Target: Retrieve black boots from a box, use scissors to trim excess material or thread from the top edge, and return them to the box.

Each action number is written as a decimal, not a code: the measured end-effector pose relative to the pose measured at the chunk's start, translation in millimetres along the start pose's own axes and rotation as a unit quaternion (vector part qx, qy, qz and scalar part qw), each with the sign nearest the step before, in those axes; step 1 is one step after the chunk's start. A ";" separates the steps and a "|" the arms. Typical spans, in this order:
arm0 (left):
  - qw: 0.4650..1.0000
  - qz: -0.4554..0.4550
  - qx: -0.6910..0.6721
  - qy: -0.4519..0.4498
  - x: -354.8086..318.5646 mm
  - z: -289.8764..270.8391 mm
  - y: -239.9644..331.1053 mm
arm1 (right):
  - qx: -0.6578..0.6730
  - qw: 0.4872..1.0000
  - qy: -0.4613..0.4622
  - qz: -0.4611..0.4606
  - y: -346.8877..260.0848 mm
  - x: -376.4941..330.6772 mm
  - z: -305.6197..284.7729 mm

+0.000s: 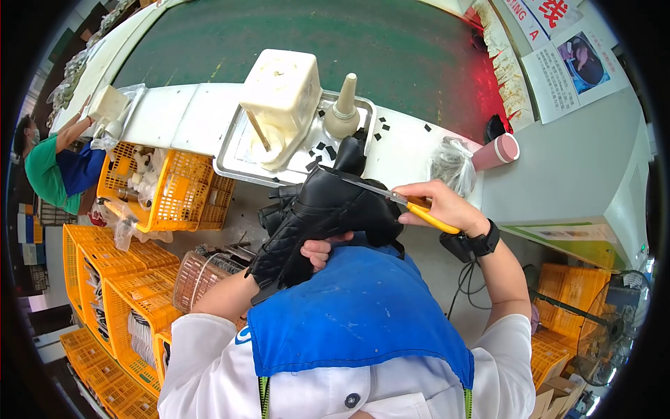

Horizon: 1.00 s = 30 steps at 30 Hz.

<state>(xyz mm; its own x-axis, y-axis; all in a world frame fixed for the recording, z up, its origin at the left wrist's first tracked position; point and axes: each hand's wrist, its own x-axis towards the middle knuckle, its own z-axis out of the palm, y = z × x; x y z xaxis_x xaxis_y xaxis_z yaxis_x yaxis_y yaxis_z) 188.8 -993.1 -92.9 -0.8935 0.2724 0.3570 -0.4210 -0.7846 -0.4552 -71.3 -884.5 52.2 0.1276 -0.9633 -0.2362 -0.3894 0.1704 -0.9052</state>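
My left hand is wrapped round a black quilted leather boot upper, holding it against my blue apron. A second black piece lies bunched with it, and most of the left fingers are hidden behind the leather. In my right hand is a pair of yellow-handled scissors. Their blades lie across the top of the boot upper; I cannot tell how far they are apart. Just beyond stands a metal tray with a cream square container, a cone-necked bottle and several small black scraps.
A green conveyor belt runs behind the white table edge. To the right are a pink cup, a clear plastic bag and a grey machine. Yellow crates stand at left, near a co-worker. A fan stands at lower right.
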 end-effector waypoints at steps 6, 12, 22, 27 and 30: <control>1.000 0.006 0.008 0.006 1.1 3.8 -1.3 | 0.104 0.986 0.108 0.078 13.5 1.7 1.8; 0.997 0.041 0.060 0.015 -13.5 4.0 -2.9 | 0.028 0.937 0.306 0.163 102.9 17.2 -12.8; 0.806 0.227 0.529 -0.136 -92.4 122.8 -8.0 | -0.203 0.874 0.376 0.234 207.4 83.7 -10.1; 0.609 0.578 0.543 -0.018 -175.7 171.6 -39.1 | -0.378 0.793 0.299 0.373 163.9 105.5 -12.5; 0.480 0.637 0.594 0.109 -196.8 163.4 -57.3 | -0.417 0.797 0.262 0.349 160.1 110.7 -23.0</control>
<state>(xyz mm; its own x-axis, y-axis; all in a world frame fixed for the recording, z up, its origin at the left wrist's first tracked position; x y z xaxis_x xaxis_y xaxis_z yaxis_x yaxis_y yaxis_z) 414.3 -1092.8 -3.7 -0.3577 -0.8988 0.2535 0.7581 -0.1209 0.6408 -140.5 -968.6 -110.7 -0.6994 -0.6854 -0.2027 -0.6975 0.7164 -0.0158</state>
